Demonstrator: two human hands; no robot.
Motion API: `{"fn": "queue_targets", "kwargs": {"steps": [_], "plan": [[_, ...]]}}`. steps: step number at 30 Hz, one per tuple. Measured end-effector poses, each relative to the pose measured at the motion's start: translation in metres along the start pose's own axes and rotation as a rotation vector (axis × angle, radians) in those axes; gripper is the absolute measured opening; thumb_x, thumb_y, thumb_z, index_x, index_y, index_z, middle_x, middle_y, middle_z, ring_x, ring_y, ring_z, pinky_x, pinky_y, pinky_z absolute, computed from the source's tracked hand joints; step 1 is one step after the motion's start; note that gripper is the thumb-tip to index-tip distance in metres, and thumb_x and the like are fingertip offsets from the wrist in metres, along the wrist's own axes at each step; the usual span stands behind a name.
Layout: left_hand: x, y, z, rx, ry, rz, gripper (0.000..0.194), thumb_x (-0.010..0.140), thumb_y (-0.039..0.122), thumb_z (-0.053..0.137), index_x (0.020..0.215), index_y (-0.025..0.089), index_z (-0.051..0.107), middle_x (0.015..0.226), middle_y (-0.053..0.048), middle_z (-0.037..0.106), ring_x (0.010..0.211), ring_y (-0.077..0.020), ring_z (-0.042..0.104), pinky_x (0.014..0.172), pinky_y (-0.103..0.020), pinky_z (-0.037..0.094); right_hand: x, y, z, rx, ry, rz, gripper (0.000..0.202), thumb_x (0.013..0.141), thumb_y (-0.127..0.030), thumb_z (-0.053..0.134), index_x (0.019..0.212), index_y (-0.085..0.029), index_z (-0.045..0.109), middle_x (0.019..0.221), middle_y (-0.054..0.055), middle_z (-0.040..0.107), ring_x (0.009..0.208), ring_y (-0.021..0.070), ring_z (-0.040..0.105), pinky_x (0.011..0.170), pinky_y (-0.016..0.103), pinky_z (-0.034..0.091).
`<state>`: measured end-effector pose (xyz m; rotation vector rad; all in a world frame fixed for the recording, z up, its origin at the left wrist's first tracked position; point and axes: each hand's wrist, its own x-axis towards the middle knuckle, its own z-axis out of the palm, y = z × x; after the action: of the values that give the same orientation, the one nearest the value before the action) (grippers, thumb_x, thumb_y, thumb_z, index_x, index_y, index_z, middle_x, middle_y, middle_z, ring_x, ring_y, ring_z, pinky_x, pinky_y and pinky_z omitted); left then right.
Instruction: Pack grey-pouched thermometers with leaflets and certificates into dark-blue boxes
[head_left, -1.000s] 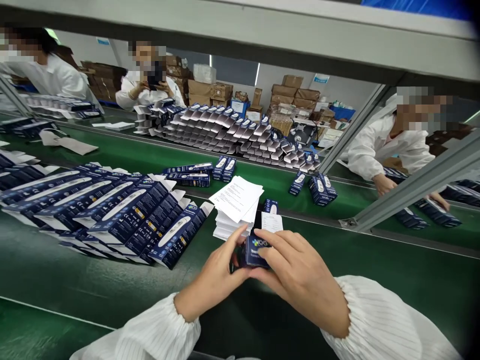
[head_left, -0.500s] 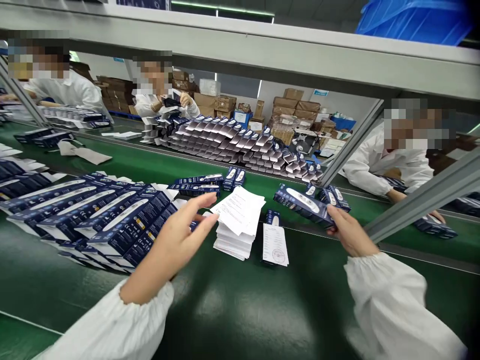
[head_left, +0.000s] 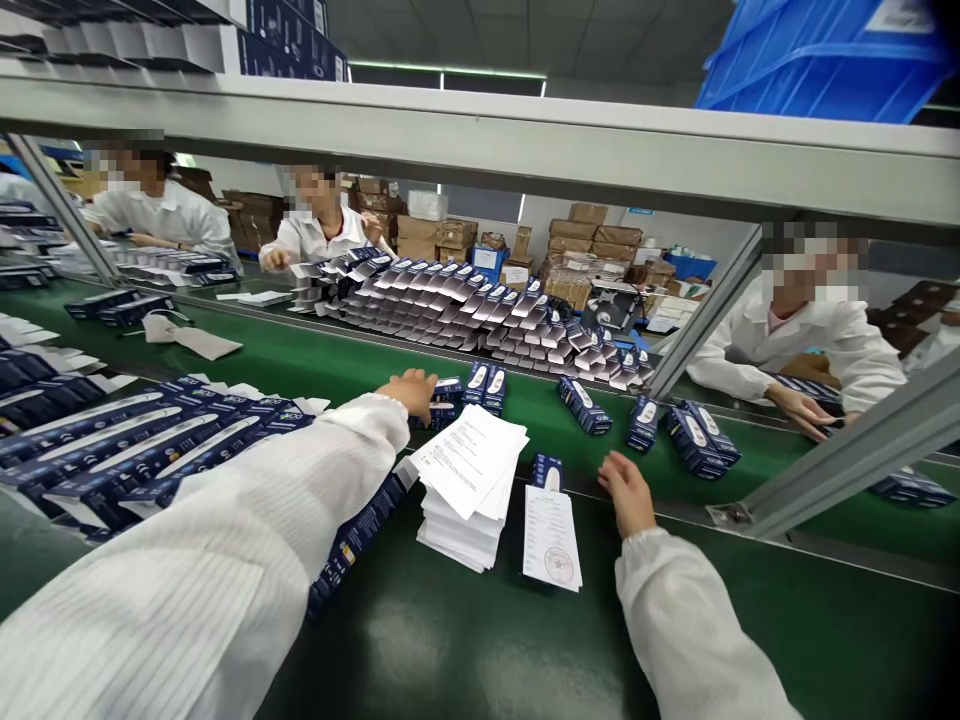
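My left hand [head_left: 411,392] reaches across to the far belt. Its fingers are curled over small dark-blue printed boxes [head_left: 448,391], whose left ends are hidden behind the hand and sleeve. Nothing is held in my right hand [head_left: 628,490], whose fingers are loosely bent and apart, near the belt's front edge. Beyond it a single blue box [head_left: 585,405] lies slanted on the belt. Between my hands stand a thick stack of printed white sheets [head_left: 472,460] and a stamped slip pile [head_left: 551,540], with a blue box [head_left: 548,472] just behind the slips.
Rows of blue boxes [head_left: 142,440] with open flaps fill the left side, partly behind my sleeve. More boxes [head_left: 486,388] lie on the green belt. A metal post [head_left: 709,310] and an overhead shelf [head_left: 480,150] frame the view. Several co-workers sit opposite, beyond stacked open boxes [head_left: 450,310].
My right hand has let go of a blue box, now on the belt, and drawn back left. My left hand has moved forward, past the paper stack, onto the boxes. The view has tilted up.
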<state>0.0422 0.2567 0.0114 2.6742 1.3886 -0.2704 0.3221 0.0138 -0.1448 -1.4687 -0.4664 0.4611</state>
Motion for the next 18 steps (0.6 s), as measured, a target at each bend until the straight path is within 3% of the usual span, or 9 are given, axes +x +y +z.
{"fn": "queue_targets", "kwargs": {"steps": [3, 6, 8, 12, 18], "plan": [[0.033, -0.001, 0.022, 0.052, -0.061, -0.052, 0.085, 0.072, 0.036, 0.065, 0.139, 0.026, 0.015, 0.148, -0.011, 0.008, 0.133, -0.0367, 0.003, 0.102, -0.065, 0.007, -0.017, 0.016, -0.009, -0.041, -0.004, -0.036, 0.052, 0.063, -0.044, 0.067, 0.105, -0.017, 0.055, 0.104, 0.008, 0.059, 0.084, 0.0179, 0.058, 0.086, 0.04, 0.047], [0.059, -0.002, 0.034, 0.067, -0.113, -0.062, 0.093, 0.071, 0.039, 0.066, 0.139, 0.03, 0.004, 0.149, -0.009, 0.0, 0.133, -0.0372, -0.004, 0.101, -0.066, 0.0, -0.027, 0.02, -0.013, -0.107, -0.043, -0.068, 0.051, 0.067, -0.047, 0.063, 0.107, -0.016, 0.054, 0.101, 0.008, 0.061, 0.08, 0.0176, 0.059, 0.08, 0.038, 0.049], [0.073, -0.005, 0.039, 0.063, -0.144, -0.065, 0.093, 0.073, 0.043, 0.063, 0.139, 0.031, 0.0, 0.149, -0.009, 0.001, 0.133, -0.0373, -0.002, 0.101, -0.066, 0.001, -0.028, 0.019, -0.013, -0.164, -0.065, -0.088, 0.05, 0.07, -0.048, 0.06, 0.109, -0.016, 0.053, 0.101, 0.008, 0.061, 0.08, 0.0175, 0.059, 0.078, 0.036, 0.049], [0.088, -0.011, 0.047, 0.042, -0.191, -0.085, 0.086, 0.076, 0.045, 0.058, 0.14, 0.029, 0.003, 0.145, -0.011, 0.016, 0.131, -0.0372, 0.016, 0.101, -0.066, 0.01, -0.028, 0.017, -0.011, -0.227, -0.085, -0.091, 0.048, 0.073, -0.048, 0.057, 0.109, -0.017, 0.053, 0.1, 0.007, 0.062, 0.081, 0.0172, 0.059, 0.077, 0.033, 0.049], [0.084, -0.014, 0.05, -0.054, -0.133, -0.075, 0.079, 0.077, 0.042, 0.058, 0.139, 0.027, 0.011, 0.14, -0.011, 0.025, 0.126, -0.0348, 0.026, 0.098, -0.059, 0.027, -0.029, 0.015, -0.01, -0.228, -0.069, -0.086, 0.048, 0.072, -0.048, 0.058, 0.108, -0.016, 0.055, 0.097, 0.007, 0.064, 0.079, 0.0172, 0.06, 0.076, 0.033, 0.05]]}}
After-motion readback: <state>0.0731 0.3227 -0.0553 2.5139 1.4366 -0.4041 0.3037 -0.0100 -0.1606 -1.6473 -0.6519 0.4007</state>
